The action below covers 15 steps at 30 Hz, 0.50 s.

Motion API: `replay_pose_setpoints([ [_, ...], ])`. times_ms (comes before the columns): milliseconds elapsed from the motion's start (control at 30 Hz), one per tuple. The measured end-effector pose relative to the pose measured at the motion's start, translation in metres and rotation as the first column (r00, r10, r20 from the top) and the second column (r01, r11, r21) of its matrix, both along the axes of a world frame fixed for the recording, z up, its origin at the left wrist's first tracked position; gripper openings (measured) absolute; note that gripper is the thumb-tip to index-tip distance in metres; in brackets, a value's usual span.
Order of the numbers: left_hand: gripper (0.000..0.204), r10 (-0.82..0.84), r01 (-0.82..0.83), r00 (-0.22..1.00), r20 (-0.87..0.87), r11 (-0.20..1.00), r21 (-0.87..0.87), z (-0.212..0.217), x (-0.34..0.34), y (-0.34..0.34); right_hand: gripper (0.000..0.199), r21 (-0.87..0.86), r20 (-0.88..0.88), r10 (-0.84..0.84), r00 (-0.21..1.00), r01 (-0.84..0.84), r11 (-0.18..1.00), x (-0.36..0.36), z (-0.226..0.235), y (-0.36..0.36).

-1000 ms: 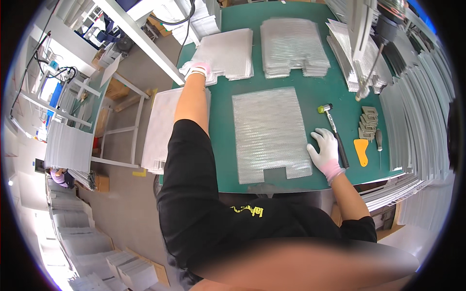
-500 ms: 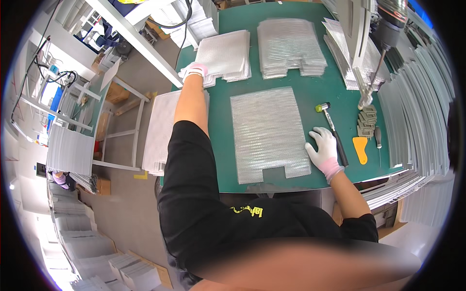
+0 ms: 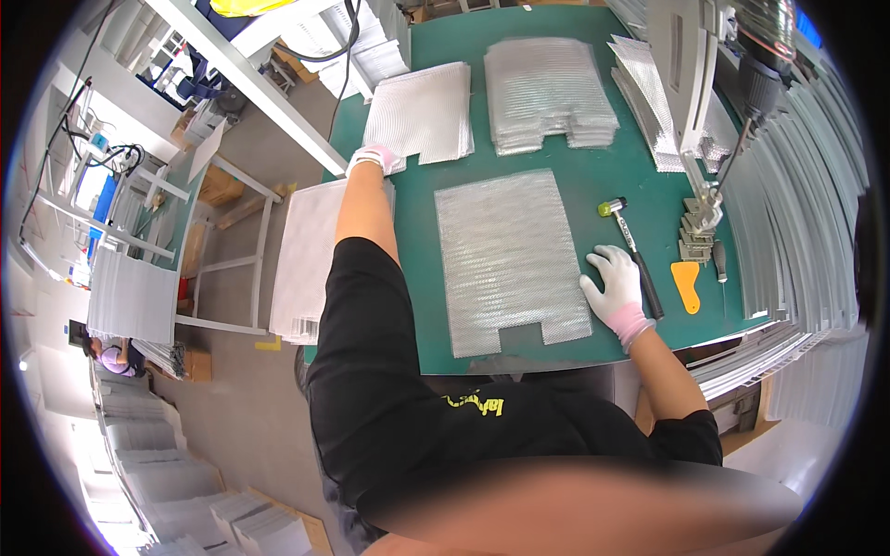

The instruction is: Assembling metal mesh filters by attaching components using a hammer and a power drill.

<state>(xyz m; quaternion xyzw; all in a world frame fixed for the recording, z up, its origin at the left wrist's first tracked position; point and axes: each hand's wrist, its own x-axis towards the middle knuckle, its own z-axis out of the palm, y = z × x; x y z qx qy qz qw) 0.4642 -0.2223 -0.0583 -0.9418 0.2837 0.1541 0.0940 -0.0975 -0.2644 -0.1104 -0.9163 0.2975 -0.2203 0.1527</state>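
My left hand (image 3: 373, 159), in a white and pink glove, is closed at the near left corner of a pale notched sheet (image 3: 422, 111) on the far left stack; its fingertips are partly hidden. My right hand (image 3: 614, 289), gloved alike, rests open on the green table with fingers spread. It lies by the right edge of a silver mesh sheet (image 3: 510, 264), which is flat in front of me with its notch toward me. Just right of that hand lies a hammer (image 3: 635, 255) with a black grip and a green-and-black head.
Another mesh stack (image 3: 549, 88) sits at the far middle, a white sheet stack (image 3: 306, 255) at the left edge. On the right are metal brackets (image 3: 695, 236), a yellow scraper (image 3: 685, 285), a screwdriver (image 3: 720, 262) and a hanging power driver (image 3: 762, 83). A person (image 3: 116, 357) is far left.
My left hand has come slightly nearer to me, and the top sheet's near edge has shifted with it. My right hand stays put. The person at far left shows more.
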Motion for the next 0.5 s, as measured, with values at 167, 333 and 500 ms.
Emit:
replay_pose_setpoints([
  [167, 0.053, -0.014, 0.020, 0.996, -0.083, 0.997, 0.070, -0.020, 0.031, -0.014, 0.040, 0.020, -0.007, -0.015, 1.000, 0.015, 1.000, -0.002, 0.000, 0.001],
  [333, 0.059, 0.066, 0.110, 0.692, -0.719, 0.975, 0.195, 0.026, 0.091, -0.022, 0.040, 0.001, 0.001, 0.015, 1.000, -0.015, 1.000, 0.005, 0.002, 0.000],
  [500, 0.065, 0.011, 0.048, 0.888, -0.460, 0.992, 0.115, 0.025, 0.061, -0.032, 0.039, 0.000, -0.001, 0.001, 1.000, -0.001, 1.000, 0.003, 0.002, 0.000],
])
